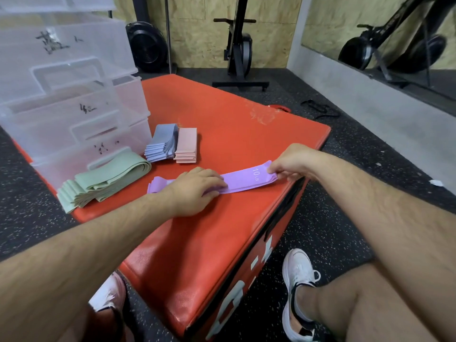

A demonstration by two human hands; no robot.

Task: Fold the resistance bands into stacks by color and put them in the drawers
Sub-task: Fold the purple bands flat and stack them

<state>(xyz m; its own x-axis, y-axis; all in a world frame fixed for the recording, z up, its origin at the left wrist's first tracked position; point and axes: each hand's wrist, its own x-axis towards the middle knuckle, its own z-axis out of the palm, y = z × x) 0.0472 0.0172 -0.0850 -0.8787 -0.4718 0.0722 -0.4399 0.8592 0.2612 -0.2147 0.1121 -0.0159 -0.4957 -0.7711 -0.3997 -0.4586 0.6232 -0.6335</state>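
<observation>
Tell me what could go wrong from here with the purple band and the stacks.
1. The right hand pinches the end of the purple band near the edge of the red box; released, that end might slip off.
2. The left hand presses only its middle, so layers could shift.
3. The green stack lies fanned at the box's corner and might slide down.

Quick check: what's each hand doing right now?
Left hand: open, pressing flat on the purple band.
Right hand: pinching the purple band's end.
</observation>
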